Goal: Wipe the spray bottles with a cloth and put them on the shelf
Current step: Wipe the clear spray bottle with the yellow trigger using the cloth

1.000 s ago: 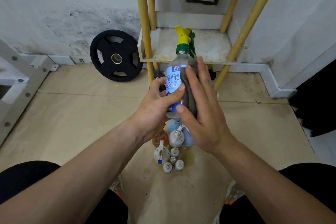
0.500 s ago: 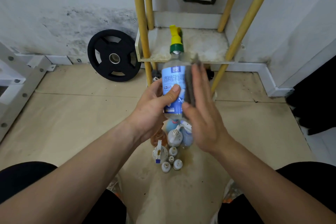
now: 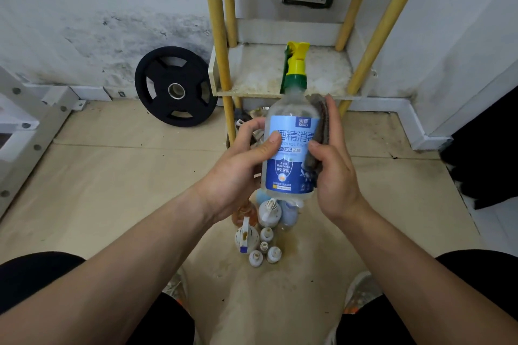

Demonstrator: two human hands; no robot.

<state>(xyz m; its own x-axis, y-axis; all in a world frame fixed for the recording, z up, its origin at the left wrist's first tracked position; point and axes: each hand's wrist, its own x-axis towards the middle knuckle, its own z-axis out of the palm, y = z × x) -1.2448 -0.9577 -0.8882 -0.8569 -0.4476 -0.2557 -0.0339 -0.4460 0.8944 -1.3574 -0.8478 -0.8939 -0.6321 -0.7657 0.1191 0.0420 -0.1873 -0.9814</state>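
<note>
Left hand holds spray bottle upright; right hand presses cloth (grey) alongside.

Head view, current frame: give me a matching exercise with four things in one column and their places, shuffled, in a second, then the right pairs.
Things:
1. clear spray bottle with blue label and yellow-green trigger head
2. grey folded cloth
3. black round weight plate
4. cluster of small white bottles

Places:
A. leaning against the stained wall, left of the shelf
B. standing on the floor below the hands
C. held upright in the left hand
D. pressed to the bottle's side by the right hand

Pairs: 1-C, 2-D, 3-A, 4-B
</note>
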